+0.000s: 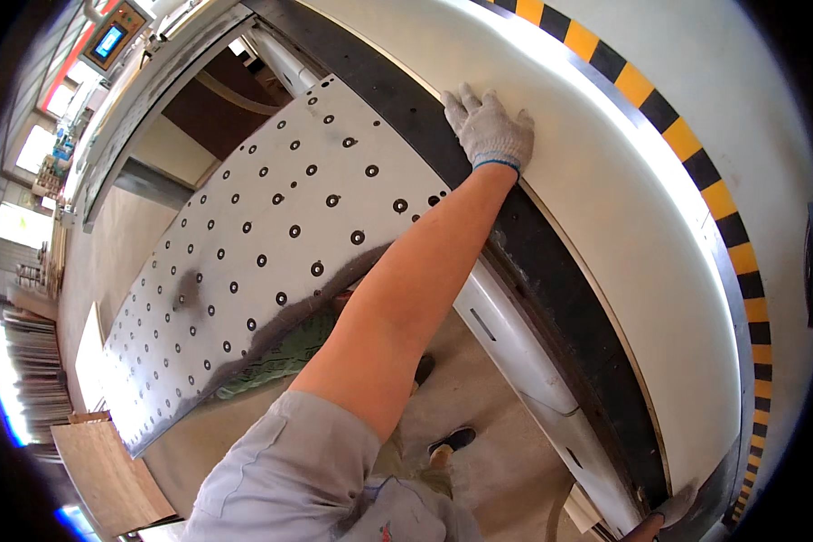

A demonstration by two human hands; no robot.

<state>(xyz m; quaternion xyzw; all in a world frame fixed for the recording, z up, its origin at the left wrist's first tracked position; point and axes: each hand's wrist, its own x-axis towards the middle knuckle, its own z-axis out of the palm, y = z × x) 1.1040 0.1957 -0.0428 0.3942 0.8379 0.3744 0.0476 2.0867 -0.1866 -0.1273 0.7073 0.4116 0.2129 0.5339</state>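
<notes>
Most of the right side is taken up by a big cream panel [641, 262], laid flat with its near edge running along a dark strip [565, 275]. Over to the left there's a pale table [309, 200], its top dotted all over with black round fittings and smudged with a dark patch or two. Past the panel's far side, a black-and-yellow striped band [680, 140] is curved round by the lens.

Way off left, a stack of boards [36, 379] is piled up, with a brown board [108, 470] seen in front of it. Some crumpled green material [285, 357] is partly hidden under the table's edge. Up in the top left corner a control box [113, 41] with a lit blue screen can be spotted.

Now the hands — both gloved. The left hand [492, 131] is laid palm-down on the panel, right by its near edge, fingers loosely spread and thumb held out to the side; nothing is being pinched there. The right hand [676, 508] is placed at the panel's lower right end, mostly cut off and blurry — how its fingers are set can't be told. Down on the floor, a dark shoe [462, 439] can be seen.
</notes>
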